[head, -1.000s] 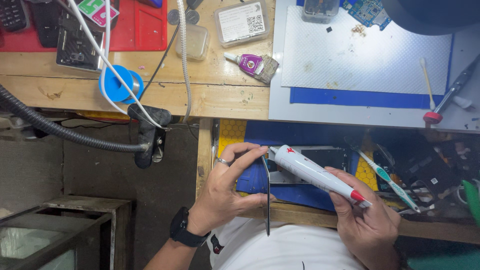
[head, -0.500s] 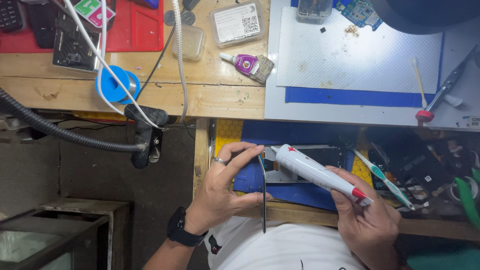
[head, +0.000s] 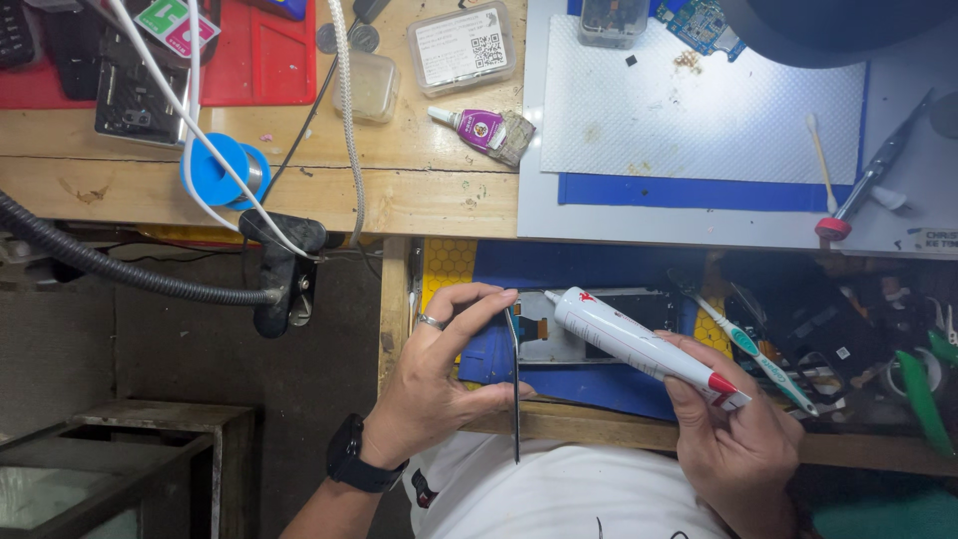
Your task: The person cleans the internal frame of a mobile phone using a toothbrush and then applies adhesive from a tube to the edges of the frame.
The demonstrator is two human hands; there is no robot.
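My left hand (head: 439, 384) holds a thin dark phone screen panel (head: 515, 389) edge-on, pinched between fingers and thumb. It wears a ring and a black watch. My right hand (head: 733, 434) grips a white glue tube (head: 639, 344) with a red cap end; the tube's nozzle points at the panel's upper edge. Behind them, an opened phone frame (head: 589, 334) lies on a blue mat in a drawer below the bench.
A wooden bench (head: 329, 190) carries a red tray (head: 269, 60), a blue solder spool (head: 215, 170), a small purple glue bottle (head: 479, 128), plastic boxes and a grey work mat (head: 699, 215). A toothbrush (head: 758, 354) and tools lie at right. A black hose (head: 110, 265) runs left.
The view has shifted slightly. Both hands keep their grips, the tube nozzle staying at the panel's upper edge.
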